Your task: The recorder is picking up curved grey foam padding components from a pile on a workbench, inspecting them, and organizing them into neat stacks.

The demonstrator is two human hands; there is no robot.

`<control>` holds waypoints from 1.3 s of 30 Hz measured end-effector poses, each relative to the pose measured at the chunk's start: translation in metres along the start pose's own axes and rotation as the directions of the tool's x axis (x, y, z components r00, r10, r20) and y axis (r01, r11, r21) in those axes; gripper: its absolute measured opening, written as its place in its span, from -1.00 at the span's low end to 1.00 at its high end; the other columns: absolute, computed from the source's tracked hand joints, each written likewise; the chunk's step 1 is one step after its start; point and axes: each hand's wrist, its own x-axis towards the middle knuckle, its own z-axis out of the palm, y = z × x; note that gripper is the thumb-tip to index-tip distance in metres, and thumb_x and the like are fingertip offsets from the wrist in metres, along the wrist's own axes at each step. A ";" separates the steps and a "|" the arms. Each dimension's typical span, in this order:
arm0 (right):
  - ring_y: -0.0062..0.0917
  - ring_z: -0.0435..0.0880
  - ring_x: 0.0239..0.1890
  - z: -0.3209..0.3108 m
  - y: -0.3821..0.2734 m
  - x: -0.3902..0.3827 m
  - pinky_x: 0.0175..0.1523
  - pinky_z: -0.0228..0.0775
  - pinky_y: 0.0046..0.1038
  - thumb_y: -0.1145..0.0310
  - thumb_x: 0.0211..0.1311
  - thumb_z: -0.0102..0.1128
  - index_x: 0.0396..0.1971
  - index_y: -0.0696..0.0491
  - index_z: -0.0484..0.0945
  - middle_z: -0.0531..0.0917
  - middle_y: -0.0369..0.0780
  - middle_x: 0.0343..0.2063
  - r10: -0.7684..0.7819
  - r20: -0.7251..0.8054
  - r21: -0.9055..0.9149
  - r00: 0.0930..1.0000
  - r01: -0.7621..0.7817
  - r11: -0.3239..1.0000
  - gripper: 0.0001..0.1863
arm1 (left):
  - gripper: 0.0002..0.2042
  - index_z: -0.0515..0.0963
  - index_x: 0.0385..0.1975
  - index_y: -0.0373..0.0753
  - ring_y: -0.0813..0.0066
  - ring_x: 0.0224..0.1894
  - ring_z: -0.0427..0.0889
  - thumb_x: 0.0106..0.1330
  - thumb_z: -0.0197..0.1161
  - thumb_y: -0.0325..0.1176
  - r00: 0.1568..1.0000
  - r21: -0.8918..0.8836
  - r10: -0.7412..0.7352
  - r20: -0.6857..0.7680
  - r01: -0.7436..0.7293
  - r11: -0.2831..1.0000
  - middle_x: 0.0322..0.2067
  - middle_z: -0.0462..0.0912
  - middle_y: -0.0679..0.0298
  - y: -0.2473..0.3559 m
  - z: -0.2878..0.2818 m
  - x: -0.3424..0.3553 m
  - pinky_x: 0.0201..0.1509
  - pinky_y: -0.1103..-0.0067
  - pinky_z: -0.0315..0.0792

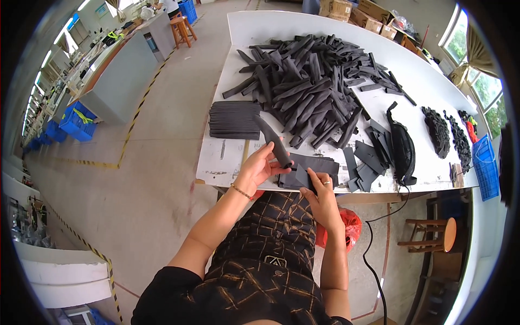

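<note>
My left hand grips a dark grey fabric tube, tilted with its upper end leaning left. My right hand, a ring on one finger, pinches a small flat dark grey piece just right of the tube's lower end. Beneath them lie flat dark sheets at the table's front edge. A large heap of similar tubes covers the back of the table; a neatly stacked batch sits left of my hands. Loose flat dark pieces lie to the right.
A black elongated item with a cord lies at right, beside dark bundles and a blue basket. Below are a red bag and a wooden stool. Far left, a person stands near benches and blue crates.
</note>
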 end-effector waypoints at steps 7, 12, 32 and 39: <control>-0.45 0.47 -0.18 0.005 -0.003 -0.003 0.01 0.33 -0.51 0.52 -0.18 0.46 -0.01 0.15 0.58 0.44 -0.21 -0.20 0.037 -0.155 0.140 0.987 -0.015 0.990 -0.43 | -0.71 0.40 0.09 -0.28 0.16 -0.17 0.68 0.44 0.03 -0.34 0.995 0.036 0.098 0.012 -0.099 0.994 -0.15 0.61 0.07 -0.015 -0.016 0.015 -0.07 0.26 0.63; -0.44 0.44 -0.26 0.009 0.001 0.000 -0.14 0.34 -0.48 0.51 -0.17 0.47 -0.15 0.11 0.67 0.46 -0.23 -0.34 0.124 -0.268 0.147 0.956 -0.087 0.985 -0.57 | -0.70 0.37 0.09 -0.40 0.19 -0.07 0.65 0.38 -0.01 -0.51 0.993 -0.038 0.106 0.057 -0.104 0.994 -0.06 0.59 -0.03 -0.016 -0.014 0.014 0.04 0.34 0.59; -0.34 0.44 -0.29 0.012 0.003 0.017 -0.18 0.28 -0.31 0.51 -0.17 0.42 -0.28 0.05 0.67 0.48 -0.25 -0.37 -0.272 -0.345 -0.380 0.898 0.132 0.916 -0.68 | -0.75 0.52 -0.11 -0.33 0.35 -0.20 0.69 0.32 0.25 -0.32 0.997 0.001 0.062 -0.054 -0.062 0.998 -0.21 0.66 0.07 -0.013 0.009 0.009 -0.15 0.49 0.65; -0.35 0.45 -0.27 0.012 0.004 0.022 -0.12 0.27 -0.30 0.49 -0.13 0.40 -0.31 0.02 0.66 0.47 -0.27 -0.38 -0.345 -0.336 -0.508 0.876 0.140 0.850 -0.72 | -0.74 0.50 -0.07 -0.30 0.30 -0.20 0.70 0.30 0.27 -0.36 0.997 0.049 0.060 -0.052 -0.057 0.997 -0.20 0.66 0.05 -0.022 0.005 0.009 -0.20 0.50 0.64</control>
